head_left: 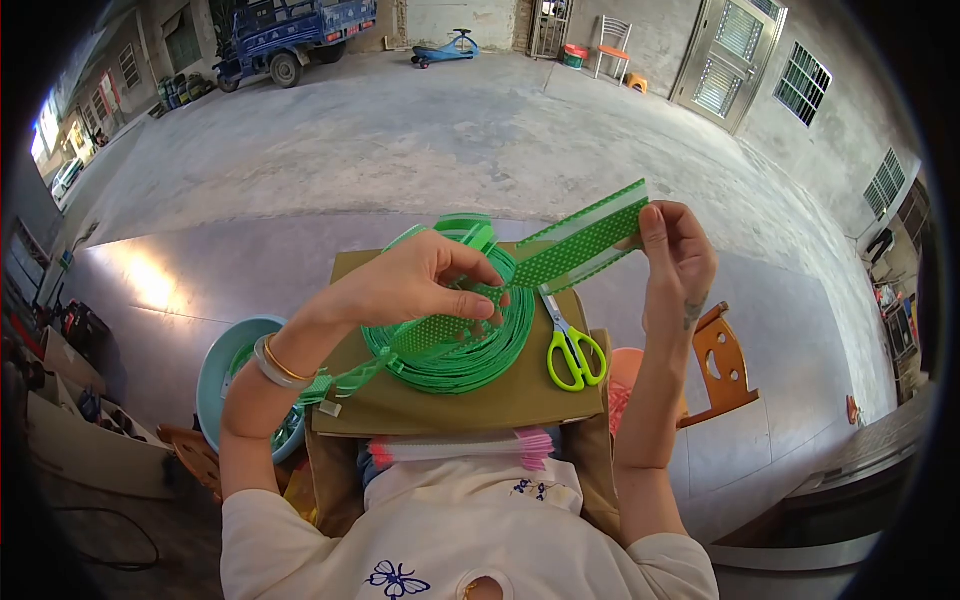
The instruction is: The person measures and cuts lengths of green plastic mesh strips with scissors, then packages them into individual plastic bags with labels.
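A green ribbon (580, 245) with white dots and sheer bands stretches between my two hands. My right hand (682, 250) pinches its raised end between thumb and fingers. Lower down, over the coil, my left hand (435, 280) is closed on the same ribbon. Beneath it lies a large coil of green ribbon (465, 375), partly hidden by my left hand and wrist. Scissors (575, 358) with yellow-green handles rest to the right of the coil, apart from both hands. More green ribbon hangs past my left wrist toward a light-blue basin (212, 385).
The coil and scissors sit on a brown board (450, 412) before me. A bundle of white and pink strips (460, 447) lies across my lap. To the right are a pink container (625, 368) and a wooden chair (722, 365). A blue three-wheeled truck (295, 38) stands far off.
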The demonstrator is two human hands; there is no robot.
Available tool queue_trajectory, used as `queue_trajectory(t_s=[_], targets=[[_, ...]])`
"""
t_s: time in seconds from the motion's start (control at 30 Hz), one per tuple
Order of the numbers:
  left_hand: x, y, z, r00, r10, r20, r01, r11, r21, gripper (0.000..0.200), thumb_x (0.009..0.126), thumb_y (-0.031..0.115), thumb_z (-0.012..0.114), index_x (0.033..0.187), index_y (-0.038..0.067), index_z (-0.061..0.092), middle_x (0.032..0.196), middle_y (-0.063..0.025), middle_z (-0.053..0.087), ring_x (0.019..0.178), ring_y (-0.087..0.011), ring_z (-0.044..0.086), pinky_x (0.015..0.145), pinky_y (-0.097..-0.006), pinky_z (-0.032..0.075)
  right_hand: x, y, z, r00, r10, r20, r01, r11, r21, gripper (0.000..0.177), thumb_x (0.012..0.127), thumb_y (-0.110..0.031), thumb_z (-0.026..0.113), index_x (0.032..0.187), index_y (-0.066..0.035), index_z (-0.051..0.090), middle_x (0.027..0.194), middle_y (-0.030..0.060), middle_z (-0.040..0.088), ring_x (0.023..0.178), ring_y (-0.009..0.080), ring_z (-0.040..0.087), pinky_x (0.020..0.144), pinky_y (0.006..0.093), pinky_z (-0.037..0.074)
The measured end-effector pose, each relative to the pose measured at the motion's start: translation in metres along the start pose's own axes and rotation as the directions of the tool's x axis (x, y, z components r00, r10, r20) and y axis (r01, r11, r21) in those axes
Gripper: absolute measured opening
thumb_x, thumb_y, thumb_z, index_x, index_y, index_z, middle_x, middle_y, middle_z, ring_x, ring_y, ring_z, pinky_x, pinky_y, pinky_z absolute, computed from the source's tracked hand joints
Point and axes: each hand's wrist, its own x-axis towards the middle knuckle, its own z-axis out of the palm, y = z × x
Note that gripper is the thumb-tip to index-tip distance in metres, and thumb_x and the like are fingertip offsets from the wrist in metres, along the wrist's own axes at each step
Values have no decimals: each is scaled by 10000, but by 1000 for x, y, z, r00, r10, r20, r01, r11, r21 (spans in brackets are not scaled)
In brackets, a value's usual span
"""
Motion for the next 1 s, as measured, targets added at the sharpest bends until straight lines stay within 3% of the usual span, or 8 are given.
queue_trajectory(t_s=[0.1, 0.2, 0.4, 0.5, 0.63, 0.8, 0.9, 1.0], targets=[[-2, 4, 5, 1000, -22, -20, 20, 995, -103, 204, 811, 90, 653, 973, -31, 626, 909, -46, 651, 776, -67, 598, 746, -217, 467, 3, 15, 1, 996, 94, 6, -94, 995, 19, 182, 888, -145, 572, 860, 33, 593, 725, 24, 583, 648, 85, 554, 610, 210, 450], [-5, 14, 13, 986, 92, -136, -71, 986, 154, 167, 776, -10, 648, 942, -32, 644, 1012, -132, 644, 949, -177, 607, 823, -289, 484, 0, 41, 5, 955, 272, 119, -288, 945, 154, 197, 895, -182, 562, 882, 11, 597, 759, 29, 594, 667, 80, 555, 615, 217, 461], [0, 21, 24, 836, 496, -235, -411, 849, 332, 243, 685, -57, 697, 894, 68, 700, 1088, -154, 621, 1129, -245, 519, 1006, -375, 334, -44, 77, 48, 790, 394, 469, -599, 659, 455, 168, 900, -190, 549, 940, -31, 586, 844, 16, 602, 749, 86, 561, 636, 228, 463], [9, 16, 19, 877, 424, -225, -368, 895, 251, 185, 724, 103, 722, 908, 87, 705, 971, -135, 663, 983, -175, 601, 907, -320, 419, -69, 63, 77, 768, 420, 484, -635, 602, 484, 208, 897, -201, 545, 1021, -34, 562, 944, 20, 581, 832, 93, 554, 663, 236, 463], [9, 22, 14, 921, 292, -259, -181, 907, 381, 115, 748, 99, 702, 859, 71, 713, 893, -82, 686, 1026, -195, 594, 1030, -418, 279, -82, 48, 84, 750, 367, 550, -583, 759, 290, 378, 896, -246, 530, 1202, -33, 465, 1097, 35, 522, 973, 107, 521, 775, 267, 451], [9, 22, 14, 920, 250, -301, -159, 942, 297, 108, 754, 146, 706, 832, 72, 719, 840, -63, 694, 1011, -183, 604, 1054, -433, 227, -72, 64, 78, 778, 139, 613, -603, 438, 667, 620, 853, -423, 573, 1302, -57, 352, 1235, 95, 444, 1159, 201, 448, 965, 361, 379], [16, 22, 16, 903, 317, -292, -209, 915, 346, 116, 771, 154, 695, 830, 56, 716, 799, -63, 692, 826, -128, 643, 900, -371, 425, -83, 54, 87, 826, 62, 560, -526, 441, 727, 583, 862, -391, 565, 1277, -31, 369, 1206, 125, 475, 1143, 225, 470, 959, 393, 390], [10, 46, 18, 938, -91, -333, 156, 973, 173, 197, 801, 185, 675, 879, 6, 698, 795, -86, 670, 615, -67, 556, 548, -189, 443, -86, 40, 98, 774, 79, 628, -573, 507, 644, 391, 891, -302, 539, 1161, -30, 462, 1031, 117, 559, 1028, 220, 536, 881, 377, 438]])
